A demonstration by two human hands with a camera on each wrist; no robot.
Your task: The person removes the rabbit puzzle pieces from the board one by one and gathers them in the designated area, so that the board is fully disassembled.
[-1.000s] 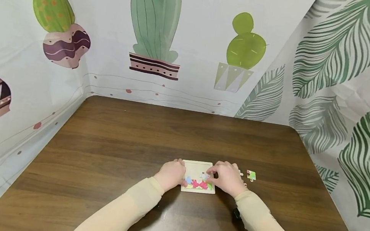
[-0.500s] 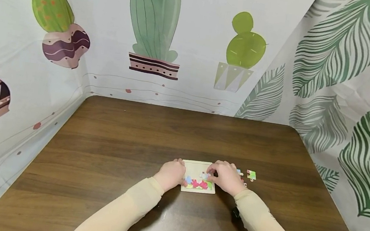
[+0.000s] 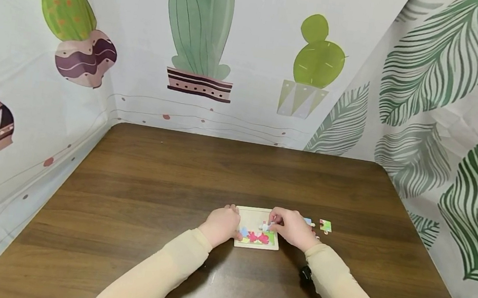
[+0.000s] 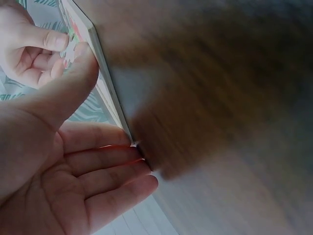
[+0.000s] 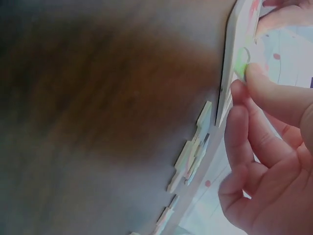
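Puzzle tray (image 3: 253, 215) looks v light, prob thin wood or board, so it'd likely slide on that smooth table (image 3: 217, 181) w/o a hand steadying it. Frame seems stiff, not fragile imo, and the raised rim at left or right is the obvious spot to grab. The loose pcs (image 5: 183, 164) look thin and rigid; best pinched by the edges, bc the knobs are prob the weak point. Might be a bit slippery, can't tell tho.

Looks-wise: pale frame, bare pale base over the far part, bright pink, green, yellow and blue bits (image 3: 263, 238) along the near side. It's on the near half of the table, between the hands. Left hand (image 3: 222, 223) has fingers pretty much straight against the tray's left edge, thumb over the rim. Right hand (image 3: 294, 228) is at the right side, thumb and index pinching what looks like a small piece (image 5: 241, 63) w/ some green on it; fingertips cover most of it. FYI there's a green piece (image 3: 325, 225) on the table to the right, and a blue piece (image 3: 308, 221) left of that, partly hidden by the hand.
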